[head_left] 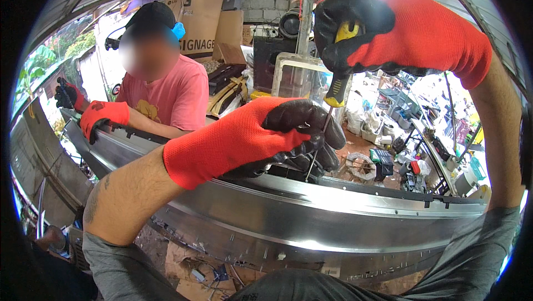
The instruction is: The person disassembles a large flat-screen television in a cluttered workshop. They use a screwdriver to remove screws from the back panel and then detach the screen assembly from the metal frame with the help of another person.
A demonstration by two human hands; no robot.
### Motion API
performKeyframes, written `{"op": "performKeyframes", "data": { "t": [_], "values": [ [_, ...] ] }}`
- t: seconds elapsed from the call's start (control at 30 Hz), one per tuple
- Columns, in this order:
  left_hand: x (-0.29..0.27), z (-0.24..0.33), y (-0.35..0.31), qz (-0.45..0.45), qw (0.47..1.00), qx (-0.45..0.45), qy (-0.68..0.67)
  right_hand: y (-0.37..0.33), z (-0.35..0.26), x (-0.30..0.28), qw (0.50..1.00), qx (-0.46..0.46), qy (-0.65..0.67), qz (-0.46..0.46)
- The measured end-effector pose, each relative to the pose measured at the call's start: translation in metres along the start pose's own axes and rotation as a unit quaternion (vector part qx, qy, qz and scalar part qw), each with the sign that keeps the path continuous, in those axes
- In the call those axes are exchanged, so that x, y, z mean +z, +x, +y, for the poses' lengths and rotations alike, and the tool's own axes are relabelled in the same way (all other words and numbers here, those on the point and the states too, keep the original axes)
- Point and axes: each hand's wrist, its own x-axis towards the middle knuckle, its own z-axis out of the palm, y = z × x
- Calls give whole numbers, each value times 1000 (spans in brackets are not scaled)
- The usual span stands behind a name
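My right hand (369,29) grips a screwdriver (336,93); left hand (261,137) curled at its shaft (317,154), hold unclear. Metal panel (333,220) below, carton (194,15) beyond.

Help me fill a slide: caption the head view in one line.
Gloved right hand grips a screwdriver, left hand at its shaft, over a long metal panel, with a co-worker beyond.

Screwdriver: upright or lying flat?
Upright, leaning somewhat: the screwdriver has its handle up in the right hand, its shaft slanting down by the left hand toward the metal panel.
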Motion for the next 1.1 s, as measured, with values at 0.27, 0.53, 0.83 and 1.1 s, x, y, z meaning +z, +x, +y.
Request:
{"op": "performKeyframes", "data": {
  "t": [0.27, 0.53, 0.83, 1.1],
  "values": [
    [4, 1, -1, 7, 1000, 10, -15, 0, -6, -1, 1000, 18, -1, -6],
    [17, 8, 12, 7, 998, -51, 22, -6, -17, -22, 965, 30, 198, -168],
    [61, -3, 65, -39, 997, -48, -46, -58, -1, -45, 977, 71, 105, -174],
    [73, 4, 68, -61, 993, -97, -36, -93, -17, -46, 989, 45, 66, -126]
  ]
}}
